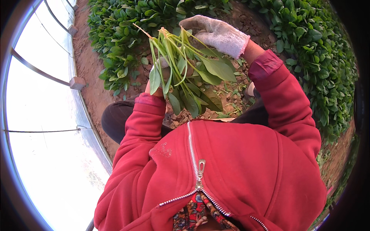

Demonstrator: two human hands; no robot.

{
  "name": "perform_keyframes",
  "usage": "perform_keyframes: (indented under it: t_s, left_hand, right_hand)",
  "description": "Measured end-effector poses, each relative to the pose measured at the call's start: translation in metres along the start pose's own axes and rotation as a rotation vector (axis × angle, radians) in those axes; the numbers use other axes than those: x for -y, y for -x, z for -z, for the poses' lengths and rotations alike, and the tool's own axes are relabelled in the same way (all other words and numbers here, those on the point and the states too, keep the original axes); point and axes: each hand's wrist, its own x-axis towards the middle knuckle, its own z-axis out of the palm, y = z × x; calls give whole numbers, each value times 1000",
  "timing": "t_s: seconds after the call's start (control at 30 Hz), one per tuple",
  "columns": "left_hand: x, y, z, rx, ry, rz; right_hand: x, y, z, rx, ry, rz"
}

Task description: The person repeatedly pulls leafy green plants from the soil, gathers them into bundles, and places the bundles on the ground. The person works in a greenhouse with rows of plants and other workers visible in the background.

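Observation:
A bunch of leafy spinach plants lies across my left hand, roots towards the top and leaves hanging down towards my lap. The left hand, in a pale glove, is mostly hidden behind the stems and appears closed around them from below. My right hand, in a whitish knitted glove with soiled fingers, is just right of the root ends. Its fingers are curved and apart, with the fingertips near or touching the top of a stem; I cannot tell whether they touch.
Dense spinach rows grow ahead and left and along the right. Between them is brown soil with loose leaves. A translucent plastic greenhouse wall with curved ribs and blocks stands at the left. My bent legs are below the bunch.

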Motion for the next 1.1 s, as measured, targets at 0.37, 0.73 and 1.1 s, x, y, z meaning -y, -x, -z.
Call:
perform_keyframes:
  t_s: [0.37, 0.73, 1.1]
  left_hand:
    - [0, -1, 0, -185, 40, 166]
    - [-14, 3, -38, -23, -108, -24]
    - [-23, -15, -100, -27, -381, 93]
  right_hand:
    - [-5, -1, 6, -244, 197, -15]
    - [12, 6, 41, -165, 1316, -505]
    - [-11, 8, 6, -55, -83, -161]
